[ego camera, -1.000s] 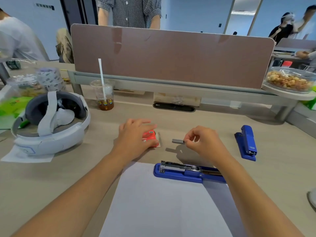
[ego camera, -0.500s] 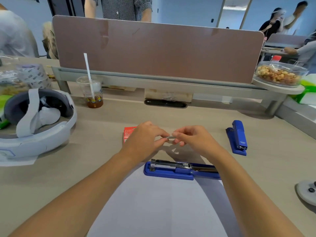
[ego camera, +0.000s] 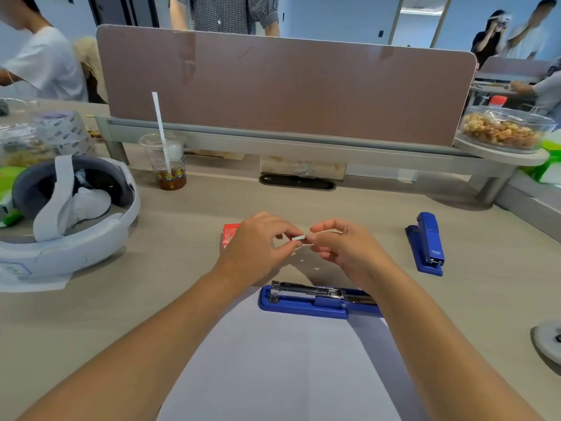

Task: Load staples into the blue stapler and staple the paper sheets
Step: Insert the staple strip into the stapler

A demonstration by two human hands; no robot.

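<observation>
At 6 o'clock, smooth white paper sheets (ego camera: pixel 273 360) are lying flat on the matte beige counter (ego camera: pixel 470 299), squared up for stapling. Across their 12 o'clock edge a long blue plastic stapler (ego camera: pixel 315 300) is lying hinged open. Its shiny steel magazine channel is facing up, probably so staples can drop straight in. Just beyond it, the left hand (ego camera: pixel 258 247) and the right hand (ego camera: pixel 346 250) are meeting fingertip to fingertip. Each is pinching one end of a short silvery metal strip of staples (ego camera: pixel 300 237) and holding it level above the counter. I judge they are lining it up, or snapping it to length, for the channel. Behind the left hand, at 10 o'clock, a small red cardboard staple box (ego camera: pixel 229 235) is peeking out. At 3 o'clock a second, closed blue stapler (ego camera: pixel 426 241) is resting well apart, untouched.
</observation>
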